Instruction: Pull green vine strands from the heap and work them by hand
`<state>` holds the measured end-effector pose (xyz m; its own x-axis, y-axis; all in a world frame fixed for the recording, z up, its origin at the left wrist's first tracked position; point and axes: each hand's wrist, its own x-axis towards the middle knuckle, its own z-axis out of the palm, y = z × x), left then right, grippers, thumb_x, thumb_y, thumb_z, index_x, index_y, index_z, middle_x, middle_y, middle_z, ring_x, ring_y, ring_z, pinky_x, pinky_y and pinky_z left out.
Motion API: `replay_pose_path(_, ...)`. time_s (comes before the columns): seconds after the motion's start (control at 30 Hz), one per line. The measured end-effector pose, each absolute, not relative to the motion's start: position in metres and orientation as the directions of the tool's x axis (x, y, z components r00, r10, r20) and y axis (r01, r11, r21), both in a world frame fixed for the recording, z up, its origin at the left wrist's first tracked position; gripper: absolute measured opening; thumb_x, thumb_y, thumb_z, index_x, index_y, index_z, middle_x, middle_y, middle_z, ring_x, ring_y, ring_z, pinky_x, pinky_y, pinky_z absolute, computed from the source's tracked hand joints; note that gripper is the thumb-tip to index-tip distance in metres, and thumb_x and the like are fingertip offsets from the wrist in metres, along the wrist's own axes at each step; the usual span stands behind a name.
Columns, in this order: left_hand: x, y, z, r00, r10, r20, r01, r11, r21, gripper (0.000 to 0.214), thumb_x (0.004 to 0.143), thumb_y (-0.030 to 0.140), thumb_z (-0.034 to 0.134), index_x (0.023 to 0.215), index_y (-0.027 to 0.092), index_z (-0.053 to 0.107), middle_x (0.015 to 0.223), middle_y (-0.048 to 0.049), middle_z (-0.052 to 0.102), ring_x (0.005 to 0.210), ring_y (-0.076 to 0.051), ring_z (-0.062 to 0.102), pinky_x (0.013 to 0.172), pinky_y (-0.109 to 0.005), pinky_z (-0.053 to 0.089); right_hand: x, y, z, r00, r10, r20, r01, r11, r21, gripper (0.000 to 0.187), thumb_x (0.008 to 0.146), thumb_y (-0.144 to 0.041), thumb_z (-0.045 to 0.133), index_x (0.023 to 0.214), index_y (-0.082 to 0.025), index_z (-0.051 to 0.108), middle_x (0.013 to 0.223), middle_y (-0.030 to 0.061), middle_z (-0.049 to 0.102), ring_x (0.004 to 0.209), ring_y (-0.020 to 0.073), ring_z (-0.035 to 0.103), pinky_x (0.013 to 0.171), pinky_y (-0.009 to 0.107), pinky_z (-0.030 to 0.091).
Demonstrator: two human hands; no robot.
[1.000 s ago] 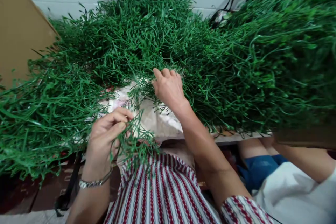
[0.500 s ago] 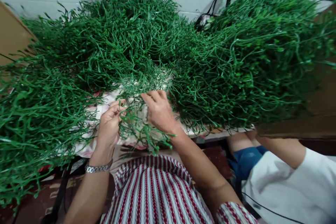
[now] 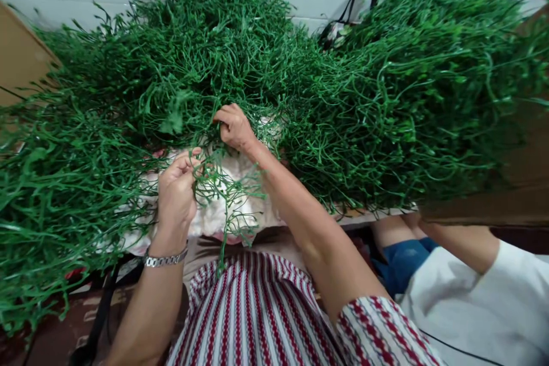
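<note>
A huge heap of thin green plastic stems (image 3: 351,97) covers the table in front of me. My left hand (image 3: 176,191), with a metal watch at the wrist, is closed in a pinch on a branched green plastic sprig (image 3: 227,197) that hangs over a white cloth (image 3: 214,214). My right hand (image 3: 234,126) reaches further into the heap, fingers closed on green stems at its edge. The fingertips of both hands are partly hidden by the stems.
A brown cardboard sheet (image 3: 19,63) leans at the far left. A bag with black handles (image 3: 355,6) stands behind the heap by the tiled wall. Another person in a white top and blue shorts (image 3: 463,297) sits at my right, their arm under a cardboard box (image 3: 514,200).
My right hand has moved up and away from my left hand into the heap and closed on stems there. The left hand keeps its pinch on the sprig, which now hangs more spread out.
</note>
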<state>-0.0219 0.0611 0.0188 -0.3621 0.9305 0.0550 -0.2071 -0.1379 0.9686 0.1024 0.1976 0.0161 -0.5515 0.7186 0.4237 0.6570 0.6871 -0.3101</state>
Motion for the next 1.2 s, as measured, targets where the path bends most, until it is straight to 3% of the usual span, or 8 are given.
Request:
replay_pose_path(0.23, -0.042, 0.007, 0.026, -0.42, 0.896, 0.145, 0.019, -0.151, 0.988, 0.006, 0.071, 0.02, 0.063, 0.065, 0.017, 0.063, 0.113, -0.0061, 0.061, 0.103, -0.021, 0.058, 0.079, -0.029, 0.047, 0.113, 0.159, 0.031, -0.487, 0.792, 0.369, 0.768, 0.589, -0.249, 0.026, 0.076, -0.008, 0.04, 0.09, -0.016, 0.06, 0.09, 0.0072, 0.06, 0.09, 0.0211, 0.051, 0.085, 0.036, 0.03)
replay_pose_path(0.47, -0.047, -0.01, 0.032, -0.213, 0.926, 0.312, 0.046, -0.309, 0.95, 0.005, 0.073, 0.019, 0.065, 0.071, 0.02, 0.069, 0.084, -0.0042, 0.066, 0.084, -0.018, 0.06, 0.074, -0.029, 0.046, 0.138, 0.117, 0.037, -0.412, 0.661, 0.628, 0.588, 0.719, -0.371, 0.039, 0.074, -0.003, 0.038, 0.105, -0.015, 0.06, 0.11, 0.0081, 0.06, 0.107, 0.0178, 0.052, 0.094, 0.037, 0.039)
replay_pose_path(0.63, -0.05, -0.016, 0.034, -0.137, 0.914, 0.382, 0.186, -0.355, 0.916, 0.008, 0.076, 0.019, 0.062, 0.076, 0.022, 0.07, 0.083, -0.0034, 0.065, 0.081, -0.018, 0.059, 0.072, -0.031, 0.045, 0.16, 0.08, 0.044, -0.394, 0.639, 0.66, 0.514, 0.749, -0.419, 0.043, 0.071, 0.0, 0.039, 0.102, -0.018, 0.062, 0.107, 0.0075, 0.061, 0.112, 0.02, 0.052, 0.093, 0.041, 0.043)
replay_pose_path(0.8, -0.046, -0.021, 0.041, 0.0, 0.903, 0.429, 0.279, -0.412, 0.867, 0.013, 0.078, 0.018, 0.059, 0.082, 0.023, 0.07, 0.082, -0.0037, 0.065, 0.085, -0.019, 0.06, 0.076, -0.033, 0.046, 0.162, 0.033, 0.051, -0.488, 0.708, 0.51, 0.269, 0.678, -0.684, 0.029, 0.082, -0.018, 0.052, 0.111, -0.017, 0.058, 0.101, 0.0077, 0.063, 0.095, 0.0181, 0.058, 0.083, 0.036, 0.048)
replay_pose_path(0.9, -0.04, -0.022, 0.041, 0.058, 0.893, 0.446, 0.315, -0.441, 0.841, 0.016, 0.078, 0.015, 0.059, 0.086, 0.024, 0.07, 0.091, -0.0048, 0.064, 0.088, -0.019, 0.058, 0.077, -0.034, 0.045, 0.157, 0.018, 0.044, -0.599, 0.686, 0.414, 0.149, 0.603, -0.784, 0.017, 0.085, -0.026, 0.053, 0.095, -0.014, 0.061, 0.087, 0.007, 0.064, 0.081, 0.0143, 0.059, 0.073, 0.029, 0.049)
replay_pose_path(1.0, -0.036, -0.021, 0.037, 0.03, 0.808, 0.589, 0.515, -0.517, 0.684, 0.02, 0.072, 0.013, 0.064, 0.084, 0.027, 0.072, 0.097, -0.0055, 0.058, 0.095, -0.022, 0.052, 0.082, -0.037, 0.042, 0.16, 0.011, 0.04, -0.562, 0.702, 0.437, 0.188, 0.623, -0.759, 0.015, 0.087, -0.023, 0.05, 0.081, -0.013, 0.06, 0.075, 0.0055, 0.061, 0.071, 0.0126, 0.057, 0.065, 0.026, 0.047)
replay_pose_path(1.1, -0.034, -0.022, 0.035, 0.159, 0.696, 0.701, 0.679, -0.592, 0.434, 0.031, 0.066, 0.008, 0.066, 0.087, 0.03, 0.072, 0.085, -0.0044, 0.055, 0.088, -0.021, 0.05, 0.082, -0.039, 0.039, 0.168, 0.005, 0.04, -0.556, 0.673, 0.488, 0.308, 0.712, -0.631, 0.012, 0.085, -0.021, 0.051, 0.081, -0.014, 0.059, 0.073, 0.0055, 0.06, 0.072, 0.0143, 0.056, 0.067, 0.029, 0.046)
replay_pose_path(1.2, -0.03, -0.026, 0.04, 0.195, 0.715, 0.672, 0.706, -0.578, 0.409, 0.032, 0.07, 0.007, 0.062, 0.097, 0.025, 0.066, 0.074, -0.002, 0.057, 0.073, -0.017, 0.051, 0.074, -0.034, 0.039, 0.172, -0.001, 0.04, -0.525, 0.656, 0.542, 0.37, 0.75, -0.549, 0.008, 0.083, -0.018, 0.052, 0.081, -0.015, 0.059, 0.074, 0.0059, 0.061, 0.072, 0.0153, 0.056, 0.067, 0.03, 0.047)
